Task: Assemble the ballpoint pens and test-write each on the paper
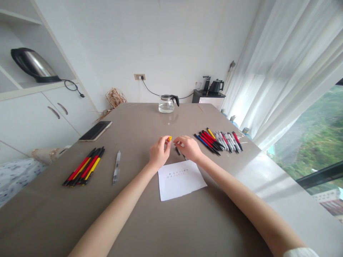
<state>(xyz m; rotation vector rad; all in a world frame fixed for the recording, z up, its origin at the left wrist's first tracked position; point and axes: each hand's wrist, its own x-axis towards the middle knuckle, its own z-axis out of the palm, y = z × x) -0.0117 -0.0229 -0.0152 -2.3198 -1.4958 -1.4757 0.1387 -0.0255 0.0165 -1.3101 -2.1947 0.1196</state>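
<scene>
My left hand [160, 151] is closed on a yellow pen barrel [170, 138]; only its end shows above the thumb and finger, the rest is hidden in the hand. Close beside it, my right hand [188, 147] has thumb and fingers pinched together, and what they hold, if anything, is too small to make out. Under the right hand lies a short black pen part [177, 151], with another thin piece [184, 157] partly covered by the hand. A white sheet of paper [182, 185] with rows of small handwritten marks lies just below both hands.
Red, yellow and black pens [85, 167] lie bunched at left, near a single clear pen [116, 167]. At right is a row of assorted pens [218, 141]. A phone [95, 131] rests on the left edge; a glass pot [166, 105] stands at the far edge.
</scene>
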